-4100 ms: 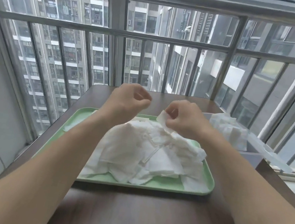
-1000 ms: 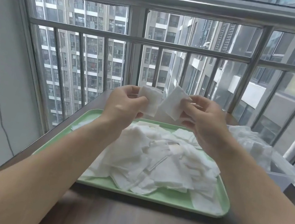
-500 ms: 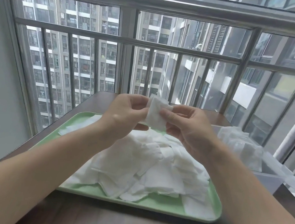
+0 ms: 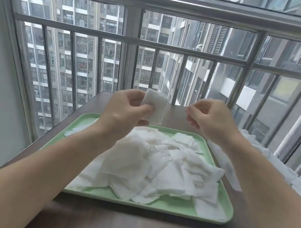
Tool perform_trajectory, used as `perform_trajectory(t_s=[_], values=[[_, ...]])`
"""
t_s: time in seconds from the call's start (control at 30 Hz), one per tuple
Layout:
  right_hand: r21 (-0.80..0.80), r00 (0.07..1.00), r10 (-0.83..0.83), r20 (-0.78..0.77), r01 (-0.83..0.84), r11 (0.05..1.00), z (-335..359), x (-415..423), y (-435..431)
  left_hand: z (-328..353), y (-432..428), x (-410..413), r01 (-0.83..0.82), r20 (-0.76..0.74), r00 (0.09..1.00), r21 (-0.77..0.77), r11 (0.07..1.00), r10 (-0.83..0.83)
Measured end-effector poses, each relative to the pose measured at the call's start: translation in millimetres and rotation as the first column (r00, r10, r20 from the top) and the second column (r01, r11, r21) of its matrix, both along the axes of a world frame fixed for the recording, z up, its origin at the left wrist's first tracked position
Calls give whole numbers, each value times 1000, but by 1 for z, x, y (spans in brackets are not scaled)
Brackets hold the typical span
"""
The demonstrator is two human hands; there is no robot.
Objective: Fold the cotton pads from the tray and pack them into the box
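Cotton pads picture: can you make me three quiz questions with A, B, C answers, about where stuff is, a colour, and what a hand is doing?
1. Where does the pile of pads lie? A) on the tray B) on the floor C) on the railing
2. What colour is the tray? A) blue B) green C) red
3. What is the left hand doing? A) lying flat B) pinching a folded pad C) holding a cup

Answers: 1 A, the pads lie heaped inside its rim; 2 B, its rim is pale green; 3 B, it grips the white pad above the tray.
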State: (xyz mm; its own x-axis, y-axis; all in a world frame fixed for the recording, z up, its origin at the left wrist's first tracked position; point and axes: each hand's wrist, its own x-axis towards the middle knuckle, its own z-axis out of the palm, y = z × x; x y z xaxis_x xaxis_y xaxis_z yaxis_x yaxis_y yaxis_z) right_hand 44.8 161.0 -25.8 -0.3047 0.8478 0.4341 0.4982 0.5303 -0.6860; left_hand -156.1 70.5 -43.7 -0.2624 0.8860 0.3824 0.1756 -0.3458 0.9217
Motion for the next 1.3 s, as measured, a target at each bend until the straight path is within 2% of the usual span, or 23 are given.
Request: perform_trajectory(t_s=[0.03,0.1,0.17,0.3,0.47,0.53,0.63,0.73,0.8,0.9,1.0,1.1,1.2,1.3], values=[[27,985,-11,173,7,1000,3,2,3,0,0,-2,-2,9,1000,-9,1000,2],[47,885,-6,465,-18,999,6,0,8,-1,0,-5,-4,13,1000,-26,1000,4],[39,780,16,626,-52,998,1,-6,13,-1,0,-5,0,20,1000,-43,999,1],[36,654,-35,755,13,999,-15,-16,20,-1,-1,-6,-1,19,1000,-55,998,2],[65,674,-60,736,19,998,-25,-18,22,-4,1,-6,-9,8,1000,-66,998,10],[103,709,-86,700,19,994,-25,-17,22,-5,2,-6,-17,4,1000,-68,998,17],[141,835,-115,539,45,989,-18,-13,15,-6,3,-7,-35,26,999,-62,997,37],[123,971,-90,222,64,990,-13,-12,4,-7,4,-8,-51,52,997,-60,997,54],[42,1000,8,-20,-7,999,-13,-11,-3,-8,4,-8,-56,45,997,-58,997,58],[-59,949,134,-286,-157,986,-13,-11,-14,-9,3,-7,-66,28,997,-56,996,68],[-112,882,204,-425,-276,955,-12,-12,-19,-8,1,-5,-66,9,998,-60,996,66],[-171,779,282,-560,-442,881,-10,-11,-20,-7,-2,0,-35,-12,999,-68,997,34],[-156,735,358,-576,-529,834,-9,-10,-24,-4,-6,5,29,-55,998,-68,997,-32],[-114,765,383,-517,-505,855,-10,-10,-27,-3,-8,8,106,-75,991,-60,993,-110]])
